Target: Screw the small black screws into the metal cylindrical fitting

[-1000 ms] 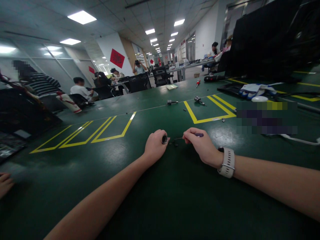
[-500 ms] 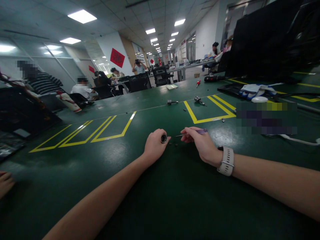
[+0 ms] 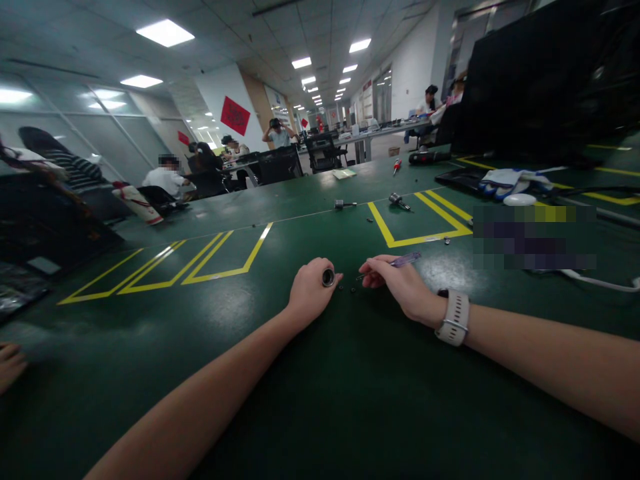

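My left hand [image 3: 306, 293] is wrapped round a hollow metal cylinder [image 3: 328, 277], whose round open end faces me. Most of the cylinder is hidden by the fingers. To its right, my right hand [image 3: 403, 287] pinches a thin screwdriver [image 3: 407, 259] with a see-through purple handle. The screwdriver's tip points down and left, at a small dark part near the fingertips; whether they touch I cannot tell. Two more tiny parts, a left one [image 3: 341, 288] and a right one [image 3: 353, 290], lie on the green table [image 3: 320, 400] between the hands.
Farther back lie two metal shafted parts, one on the left [image 3: 345, 205] and one on the right [image 3: 399, 201], and a red screwdriver [image 3: 397, 167]. Gloves [image 3: 515, 180] and a white oval object [image 3: 519, 199] are at the right. Another person's hand [image 3: 11, 365] rests at the left edge.
The screwdriver has tilted more steeply, its tip dropping towards the table and away from the cylinder. My left hand stays almost still. The seated person at far left has shifted.
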`<act>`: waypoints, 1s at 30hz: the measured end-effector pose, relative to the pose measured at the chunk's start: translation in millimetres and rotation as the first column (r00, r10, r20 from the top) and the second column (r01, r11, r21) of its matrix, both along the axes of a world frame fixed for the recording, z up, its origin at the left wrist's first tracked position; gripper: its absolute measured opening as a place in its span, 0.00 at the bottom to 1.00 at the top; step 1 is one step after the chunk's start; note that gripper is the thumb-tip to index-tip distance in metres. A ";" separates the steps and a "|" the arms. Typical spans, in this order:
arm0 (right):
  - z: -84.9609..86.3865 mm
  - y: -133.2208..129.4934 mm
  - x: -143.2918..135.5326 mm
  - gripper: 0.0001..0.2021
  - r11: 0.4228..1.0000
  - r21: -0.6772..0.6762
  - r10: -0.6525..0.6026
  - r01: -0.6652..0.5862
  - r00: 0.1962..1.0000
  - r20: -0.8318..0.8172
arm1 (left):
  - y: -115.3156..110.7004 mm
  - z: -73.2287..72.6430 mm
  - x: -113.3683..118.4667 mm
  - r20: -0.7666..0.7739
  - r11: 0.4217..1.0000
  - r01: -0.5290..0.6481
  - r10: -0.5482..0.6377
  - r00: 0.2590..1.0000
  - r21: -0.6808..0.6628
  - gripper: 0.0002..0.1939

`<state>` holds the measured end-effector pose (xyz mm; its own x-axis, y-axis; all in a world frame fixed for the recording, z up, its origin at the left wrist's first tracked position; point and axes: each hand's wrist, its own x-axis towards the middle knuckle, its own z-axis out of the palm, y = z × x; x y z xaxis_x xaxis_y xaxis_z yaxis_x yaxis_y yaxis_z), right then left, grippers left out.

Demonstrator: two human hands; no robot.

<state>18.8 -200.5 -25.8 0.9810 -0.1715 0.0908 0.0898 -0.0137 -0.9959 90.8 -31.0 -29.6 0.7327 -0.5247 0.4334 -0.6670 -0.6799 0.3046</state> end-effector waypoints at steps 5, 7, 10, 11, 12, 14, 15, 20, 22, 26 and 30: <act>-1.1 -3.5 1.8 0.12 0.998 -0.018 0.068 -0.068 0.998 0.001 | 0.2 -0.3 -0.2 -0.008 1.000 0.002 -0.002 1.000 -0.005 0.06; -2.2 -4.6 2.6 0.12 0.997 -0.025 0.077 -0.077 0.997 0.005 | 0.7 -1.1 0.3 -0.007 1.000 0.014 -0.014 1.000 -0.008 0.06; -4.4 -6.3 4.0 0.13 0.996 -0.035 0.087 -0.086 0.996 0.009 | 1.2 -1.8 0.9 -0.005 1.000 0.016 -0.016 1.000 -0.013 0.06; -5.2 -6.9 4.4 0.13 0.995 -0.039 0.091 -0.091 0.996 0.010 | 1.3 -1.8 1.0 -0.010 1.000 0.013 -0.013 1.000 -0.014 0.06; -6.2 -7.6 4.7 0.13 0.994 -0.043 0.096 -0.096 0.995 0.011 | 1.4 -1.8 0.9 -0.014 1.000 0.010 -0.011 1.000 -0.013 0.06; -7.9 -8.9 5.0 0.13 0.993 -0.050 0.107 -0.106 0.994 0.014 | 1.5 -1.4 0.7 -0.019 1.000 0.007 -0.007 1.000 -0.007 0.06; -8.7 -9.4 5.0 0.13 0.993 -0.053 0.110 -0.109 0.994 0.015 | 1.5 -1.2 0.6 -0.018 1.000 0.006 -0.006 1.000 -0.004 0.06; -9.8 -9.9 5.7 0.14 0.992 -0.061 0.110 -0.108 0.994 0.022 | 0.9 -0.6 0.4 -0.010 1.000 0.002 -0.002 1.000 0.006 0.06; -8.8 -9.2 6.0 0.14 0.993 -0.062 0.104 -0.102 0.994 0.027 | 0.5 -0.4 0.1 -0.009 1.000 -0.004 0.004 1.000 0.010 0.06; -5.1 -7.4 5.3 0.14 0.993 -0.059 0.101 -0.099 0.994 0.031 | 0.5 -0.4 -0.3 -0.006 1.000 -0.008 0.008 1.000 0.010 0.06; -1.7 -6.4 3.5 0.15 0.995 -0.043 0.088 -0.087 0.996 0.030 | 1.6 -1.5 0.7 0.008 1.000 0.006 -0.006 1.000 -0.004 0.06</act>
